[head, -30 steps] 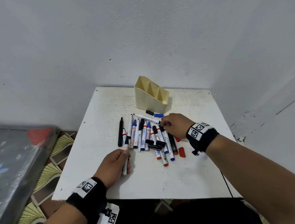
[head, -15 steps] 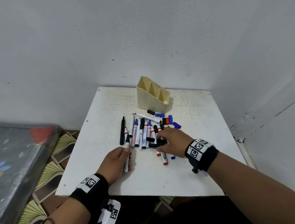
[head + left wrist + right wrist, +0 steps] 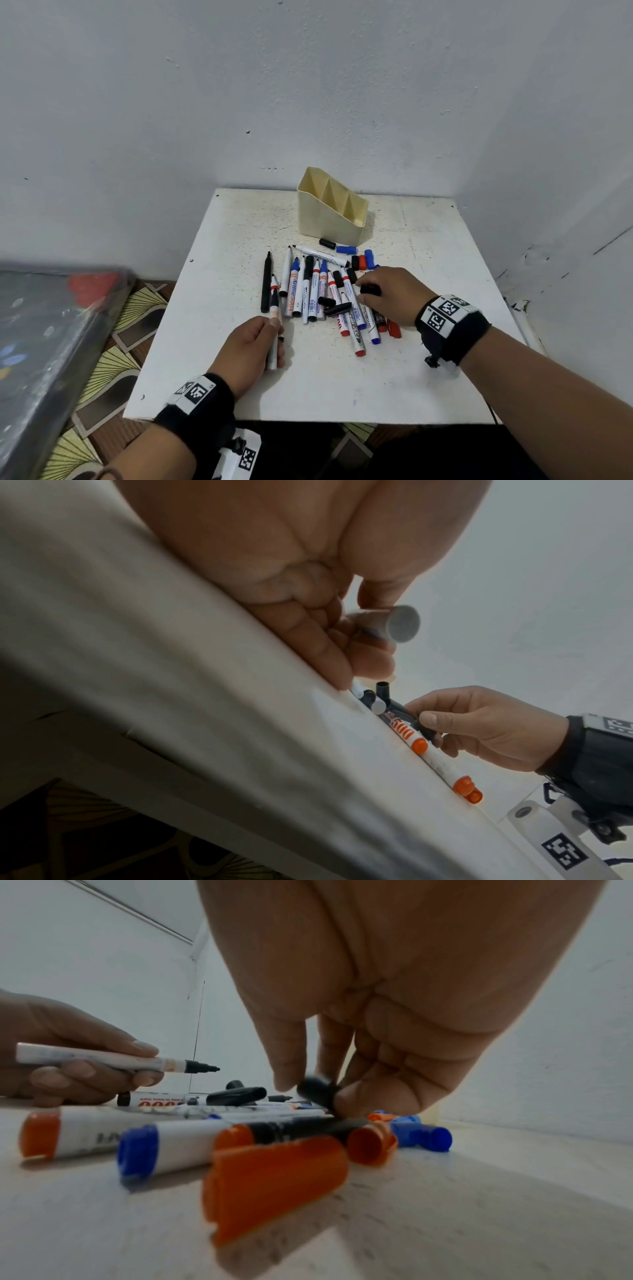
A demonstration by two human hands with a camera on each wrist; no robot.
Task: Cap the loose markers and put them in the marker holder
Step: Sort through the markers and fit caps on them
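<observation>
Markers (image 3: 318,291) lie heaped mid-table (image 3: 428,377), uncapped, loose caps scattered among them! Left hand (image 3: 251,346), toward the near edge, wraps its fingers round a white marker (image 3: 274,329) with bare black tip (image 3: 202,1067) pointing at the far edge. Right hand (image 3: 390,294) hovers over the heap's right side, thumb and fingertips pinching a black cap (image 3: 316,1089). Cream marker holder (image 3: 329,209) stands near the far edge, just behind the heap, with a black cap and a blue cap (image 3: 346,249) at its foot.
</observation>
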